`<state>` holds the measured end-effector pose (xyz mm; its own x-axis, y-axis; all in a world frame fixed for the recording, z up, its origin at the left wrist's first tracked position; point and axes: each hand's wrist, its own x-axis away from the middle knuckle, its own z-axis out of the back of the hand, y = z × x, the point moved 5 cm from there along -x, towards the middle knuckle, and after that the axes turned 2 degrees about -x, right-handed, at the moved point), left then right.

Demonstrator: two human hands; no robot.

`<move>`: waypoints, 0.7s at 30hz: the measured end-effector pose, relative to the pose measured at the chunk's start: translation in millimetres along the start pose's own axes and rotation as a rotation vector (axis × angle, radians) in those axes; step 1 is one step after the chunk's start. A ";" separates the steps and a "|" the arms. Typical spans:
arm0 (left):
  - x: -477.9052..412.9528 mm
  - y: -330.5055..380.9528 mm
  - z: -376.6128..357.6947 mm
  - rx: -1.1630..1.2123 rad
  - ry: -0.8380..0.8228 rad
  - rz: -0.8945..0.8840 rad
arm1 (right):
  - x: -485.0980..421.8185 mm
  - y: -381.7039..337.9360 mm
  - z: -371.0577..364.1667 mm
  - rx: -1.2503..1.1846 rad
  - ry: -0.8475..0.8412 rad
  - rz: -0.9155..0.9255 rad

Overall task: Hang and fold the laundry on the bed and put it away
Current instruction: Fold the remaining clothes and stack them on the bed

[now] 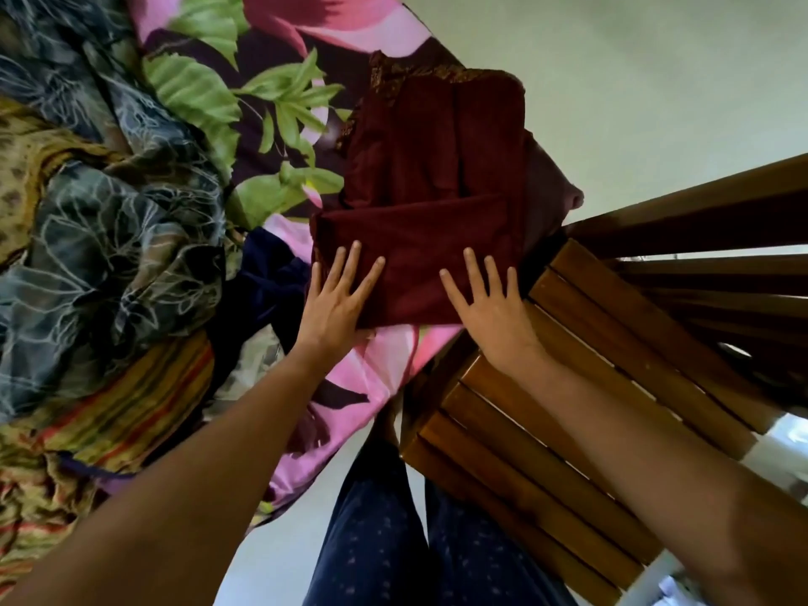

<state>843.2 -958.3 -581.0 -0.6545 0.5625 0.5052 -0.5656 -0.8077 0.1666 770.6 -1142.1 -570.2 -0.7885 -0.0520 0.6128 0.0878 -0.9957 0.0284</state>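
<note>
Left hand (339,295) and right hand (485,299) both lie flat, fingers spread, pressing the folded dark maroon cloth garment (437,190) mid-frame at the edge of the floral-sheeted bed (384,365); reckon a sloppy push could slide it off, wrecking the fold.

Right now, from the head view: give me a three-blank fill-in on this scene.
1. The left hand and right hand press the maroon garment with fingers ____ (straight/curled).
2. The slatted chair is made of ____.
3. The unfolded pile lies to the ____ of the garment.
Missing words: straight; wood; left.
</note>
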 end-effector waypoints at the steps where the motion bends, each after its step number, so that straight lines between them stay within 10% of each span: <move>1: -1.7 0.4 -1.0 -0.001 0.011 -0.011 | -0.8 -1.1 -2.1 0.030 0.013 -0.002; 7: 5.2 2.8 -0.2 -0.039 0.077 -0.052 | 4.5 -13.7 12.3 0.068 -0.007 -0.059; 13: 10.6 10.3 33.4 -0.102 -0.244 -0.061 | 42.6 -21.3 40.8 -0.172 -0.097 0.040; 18: 31.4 15.6 73.4 0.154 -0.557 -0.087 | 69.8 2.3 55.3 -0.503 -0.537 0.080; 21: 2.9 10.9 111.3 0.221 -0.466 -0.045 | 53.5 37.6 89.7 -0.557 -0.485 -0.002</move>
<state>891.0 -985.2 -483.5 -0.3106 0.4993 0.8088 -0.4352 -0.8312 0.3460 786.3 -1175.5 -465.4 -0.4197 -0.1392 0.8969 -0.3373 -0.8935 -0.2965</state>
